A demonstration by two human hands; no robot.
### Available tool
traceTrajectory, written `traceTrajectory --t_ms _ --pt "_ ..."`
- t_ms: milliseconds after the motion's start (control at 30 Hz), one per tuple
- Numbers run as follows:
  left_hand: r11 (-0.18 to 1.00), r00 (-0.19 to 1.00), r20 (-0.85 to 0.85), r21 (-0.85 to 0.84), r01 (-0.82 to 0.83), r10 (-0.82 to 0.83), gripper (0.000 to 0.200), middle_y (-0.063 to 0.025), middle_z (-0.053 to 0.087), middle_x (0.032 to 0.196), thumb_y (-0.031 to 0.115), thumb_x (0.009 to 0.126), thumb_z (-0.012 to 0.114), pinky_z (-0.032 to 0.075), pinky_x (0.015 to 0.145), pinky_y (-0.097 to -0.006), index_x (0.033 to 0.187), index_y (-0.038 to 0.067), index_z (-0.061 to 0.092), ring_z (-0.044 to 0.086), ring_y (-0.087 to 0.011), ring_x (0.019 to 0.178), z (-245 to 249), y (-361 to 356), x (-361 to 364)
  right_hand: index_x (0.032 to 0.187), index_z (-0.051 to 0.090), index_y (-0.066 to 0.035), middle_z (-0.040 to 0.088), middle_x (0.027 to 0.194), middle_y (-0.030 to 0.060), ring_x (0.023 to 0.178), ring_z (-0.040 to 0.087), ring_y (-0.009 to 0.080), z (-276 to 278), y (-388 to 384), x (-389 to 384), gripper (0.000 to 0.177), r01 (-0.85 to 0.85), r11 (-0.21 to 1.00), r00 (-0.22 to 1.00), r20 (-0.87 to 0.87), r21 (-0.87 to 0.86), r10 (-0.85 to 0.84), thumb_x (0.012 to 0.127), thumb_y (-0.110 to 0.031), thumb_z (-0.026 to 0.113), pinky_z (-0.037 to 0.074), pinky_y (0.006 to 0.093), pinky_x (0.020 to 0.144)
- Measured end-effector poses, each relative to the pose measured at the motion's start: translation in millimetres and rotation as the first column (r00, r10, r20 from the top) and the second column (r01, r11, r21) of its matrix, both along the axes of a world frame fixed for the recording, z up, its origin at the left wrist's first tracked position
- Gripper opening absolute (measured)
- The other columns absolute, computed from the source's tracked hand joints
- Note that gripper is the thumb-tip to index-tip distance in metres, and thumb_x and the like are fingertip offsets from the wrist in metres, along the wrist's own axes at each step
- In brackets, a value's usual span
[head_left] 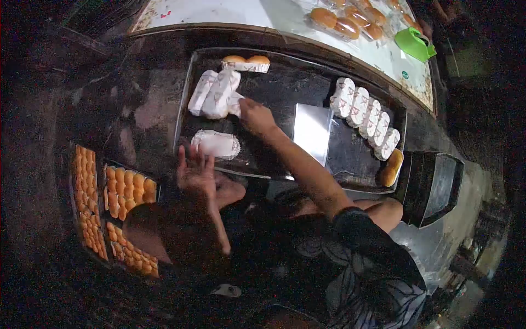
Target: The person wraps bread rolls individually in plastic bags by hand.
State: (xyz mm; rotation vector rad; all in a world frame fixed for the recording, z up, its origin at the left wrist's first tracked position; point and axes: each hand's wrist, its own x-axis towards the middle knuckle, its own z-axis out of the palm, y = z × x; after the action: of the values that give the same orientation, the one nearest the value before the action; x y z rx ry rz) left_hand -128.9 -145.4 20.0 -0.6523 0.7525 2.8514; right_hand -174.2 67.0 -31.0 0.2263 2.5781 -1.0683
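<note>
My right hand (257, 117) is closed on the edge of a white printed paper liner (235, 103), beside stacked paper liners (219, 96) at the left of a large black tray (268, 88). My left hand (197, 171) has its fingers spread, just below a single paper liner (216, 145) that lies near the tray's front edge. At the tray's back left, bread rolls (246, 63) sit in a printed liner. A flat, shiny stack of clear plastic (312, 131) lies in the middle of the tray, under and beyond my right forearm.
Several white printed liners (364, 112) stand in a row at the tray's right, near a bare bread roll (391, 168). Beyond, a white table (219, 13) holds bagged rolls (348, 24) and a green plastic object (415, 44). Trays of rolls (129, 189) lie at left.
</note>
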Motion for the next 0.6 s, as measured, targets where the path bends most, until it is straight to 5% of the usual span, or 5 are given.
traceTrajectory --t_ms 33,100,233,367,600 --pt "0.983 0.998 -0.057 0.181 0.018 -0.007 0.044 -0.0172 0.037 0.125 0.015 0.085 0.039 0.021 0.099 -0.0548 0.127 0.005 0.03 0.033 -0.0328 0.118 -3 -3 -5 0.114 0.038 0.001 0.05 0.109 0.0185 0.096 0.051 0.0303 3 2 -1 0.046 -0.018 0.992 1.0 -0.015 0.123 0.02 0.074 -0.014 0.054 0.045 0.0338 0.079" --pt "0.967 0.995 0.062 0.237 -0.094 0.081 0.045 -0.019 0.04 0.121 0.017 0.084 0.039 0.02 0.1 -0.0537 0.126 0.003 0.03 0.036 -0.0341 0.115 11 10 -6 0.117 0.037 0.0 0.043 0.119 0.0158 0.102 0.048 0.0242 -15 17 54 0.05 0.3 0.601 0.953 0.214 -0.741 -0.212 0.074 -0.018 0.053 0.044 0.0326 0.081" --pt "0.893 0.996 0.067 0.449 0.029 -0.066 0.055 -0.0181 0.039 0.122 0.025 0.081 0.043 0.018 0.1 -0.0537 0.129 0.006 0.026 0.035 -0.0329 0.117 3 21 -4 0.129 0.024 -0.001 0.037 0.126 0.0099 0.121 0.029 0.0207 68 18 169 0.065 0.286 0.372 0.956 0.239 -0.883 -0.169 0.072 -0.012 0.052 0.018 0.0321 0.102" --pt "0.879 0.918 -0.259 0.298 0.373 -0.301 0.054 -0.0165 0.033 0.126 0.022 0.085 0.041 0.037 0.09 -0.0546 0.133 0.012 0.018 0.038 -0.0342 0.114 25 64 32 0.114 0.043 -0.002 0.052 0.099 0.0205 0.088 0.053 0.0318 110 26 158 0.038 0.001 0.938 0.843 -0.504 -0.346 -0.187 0.081 -0.02 0.048 0.041 0.037 0.077" --pt "0.863 0.88 -0.147 -0.324 0.388 -0.451 0.092 -0.0154 0.04 0.113 0.01 0.066 0.069 0.046 0.083 -0.0438 0.134 0.021 0.007 0.049 -0.0297 0.1 56 114 66 0.087 0.06 0.001 0.06 0.073 0.016 0.066 0.058 0.0247 140 36 176 0.047 0.384 0.874 0.922 0.172 -0.298 -0.346 0.075 -0.045 0.057 0.045 0.0341 0.062"
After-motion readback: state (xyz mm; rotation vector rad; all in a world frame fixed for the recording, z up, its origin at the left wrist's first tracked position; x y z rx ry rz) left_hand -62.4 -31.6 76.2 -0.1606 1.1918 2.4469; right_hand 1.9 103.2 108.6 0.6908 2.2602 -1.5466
